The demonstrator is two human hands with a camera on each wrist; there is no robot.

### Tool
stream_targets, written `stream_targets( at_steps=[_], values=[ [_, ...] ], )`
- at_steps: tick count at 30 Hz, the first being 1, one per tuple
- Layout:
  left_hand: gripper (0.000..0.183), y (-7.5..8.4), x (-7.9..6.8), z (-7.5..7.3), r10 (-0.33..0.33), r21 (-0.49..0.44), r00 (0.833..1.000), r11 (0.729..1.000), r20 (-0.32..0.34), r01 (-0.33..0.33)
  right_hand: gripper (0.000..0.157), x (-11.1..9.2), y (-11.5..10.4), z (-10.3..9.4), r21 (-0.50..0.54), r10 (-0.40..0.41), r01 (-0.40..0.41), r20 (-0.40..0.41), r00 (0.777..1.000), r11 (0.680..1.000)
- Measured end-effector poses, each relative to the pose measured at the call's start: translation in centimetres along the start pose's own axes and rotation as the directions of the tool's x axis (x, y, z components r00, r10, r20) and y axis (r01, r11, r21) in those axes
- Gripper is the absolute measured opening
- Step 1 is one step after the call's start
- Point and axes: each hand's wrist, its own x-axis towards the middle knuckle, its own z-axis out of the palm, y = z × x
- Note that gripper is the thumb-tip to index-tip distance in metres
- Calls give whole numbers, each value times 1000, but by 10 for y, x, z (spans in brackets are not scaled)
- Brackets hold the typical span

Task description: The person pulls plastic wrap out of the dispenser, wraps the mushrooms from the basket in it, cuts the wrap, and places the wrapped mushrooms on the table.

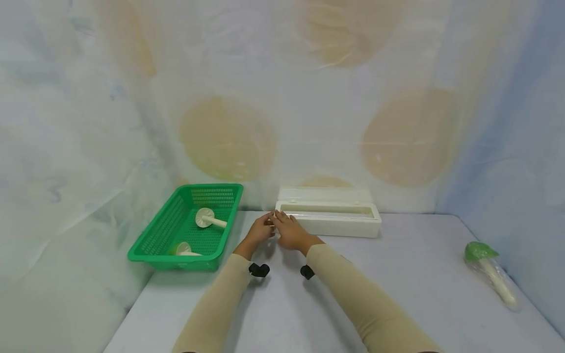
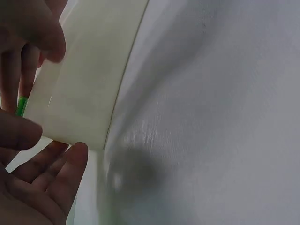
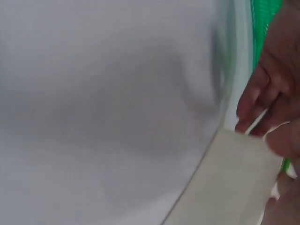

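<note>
Beige sleeves ran forward from the table's near edge, both forearms slanting inward so that the hands met at the left end of a white box. That box stood along the middle of the table's far edge, its lid raised at the back. Black wrist pieces hung inside each cuff.

The right hand was palm down, fingers stretched leftward over the box's end, thumb in front of its long face. The left hand leaned in from the other side, fingers bent toward the right ones, tips at the box's end corner. Whether either hand pinched anything could not be told.

Toward the far left corner sat a green basket with two white stemmed pieces inside; near the right edge lay a wrapped green-topped piece.
</note>
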Motion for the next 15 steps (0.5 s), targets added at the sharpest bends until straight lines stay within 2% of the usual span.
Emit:
stream_targets(
  at_steps=[2, 4, 6, 8, 10, 12, 15],
  values=[
    [54, 2, 1, 4, -5, 46, 1000, 999, -21, 6, 69, -8, 13, -6, 91, 12, -8, -42, 999, 996],
    [47, 4, 1, 7, 10, 130, 997, 992, -74, -1, 59, -21, 32, -15, 169, 48, -28, -116, 992, 985],
    [38, 8, 1, 9, 53, 230, 989, 973, -137, -20, 46, -38, 57, -24, 208, 109, -65, -211, 971, 976],
    [31, 13, 3, 9, 126, 343, 974, 938, -190, -55, 35, -55, 85, -36, 208, 176, -118, -288, 941, 971],
    [25, 20, 7, 8, 206, 422, 958, 900, -200, -106, 31, -74, 112, -51, 213, 258, -194, -336, 906, 958],
    [20, 27, 13, 7, 278, 500, 945, 851, -171, -160, 31, -90, 136, -65, 214, 327, -265, -353, 877, 940],
    [16, 34, 23, 9, 341, 609, 937, 759, -72, -229, 34, -111, 163, -82, 206, 408, -359, -300, 862, 910]
  ],
)
